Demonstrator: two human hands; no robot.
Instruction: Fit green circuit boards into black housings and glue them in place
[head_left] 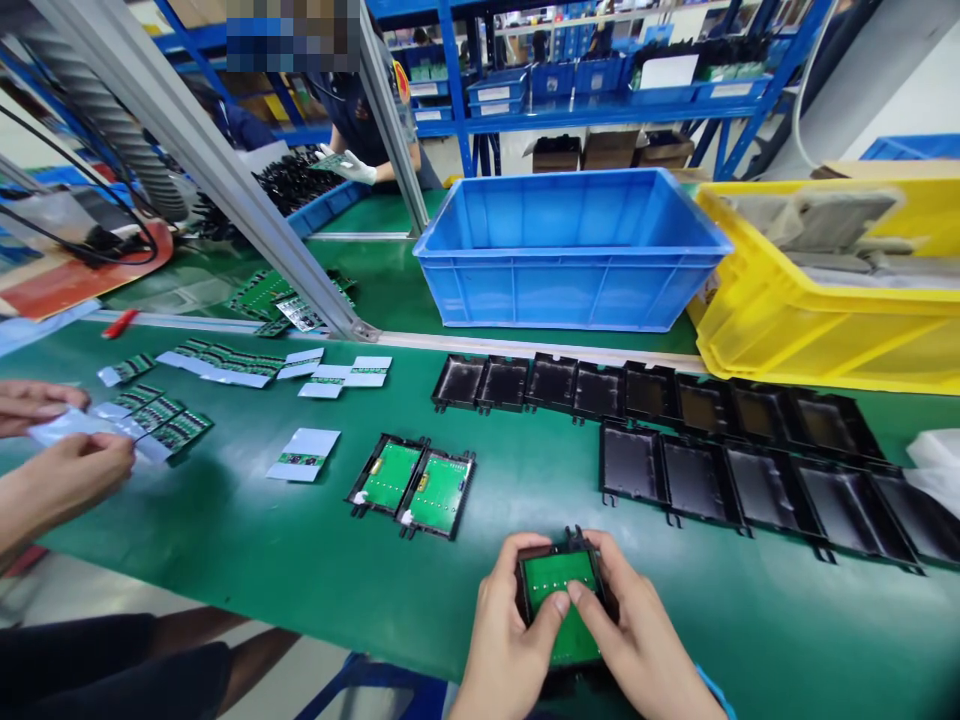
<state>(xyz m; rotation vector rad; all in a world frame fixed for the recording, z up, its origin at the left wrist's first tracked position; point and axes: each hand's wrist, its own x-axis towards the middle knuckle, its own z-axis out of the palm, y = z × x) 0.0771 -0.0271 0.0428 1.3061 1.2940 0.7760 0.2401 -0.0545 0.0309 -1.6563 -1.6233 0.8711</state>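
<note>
My left hand (504, 632) and my right hand (637, 630) together hold a black plastic case with a green circuit board (559, 585) lying in it, near the front edge of the green belt (300, 560). Both thumbs press on the board's face. Just beyond, to the left, lie two black cases with green boards (412, 485) fitted. Two rows of empty black cases (720, 450) stretch to the right.
A co-worker's hands (52, 440) at the left handle small bagged boards (157, 420). A blue bin (570, 250) and a yellow bin (825, 280) stand behind the belt. A slanted metal frame post (225, 180) crosses the left. Another person in white gloves (349, 165) works far back.
</note>
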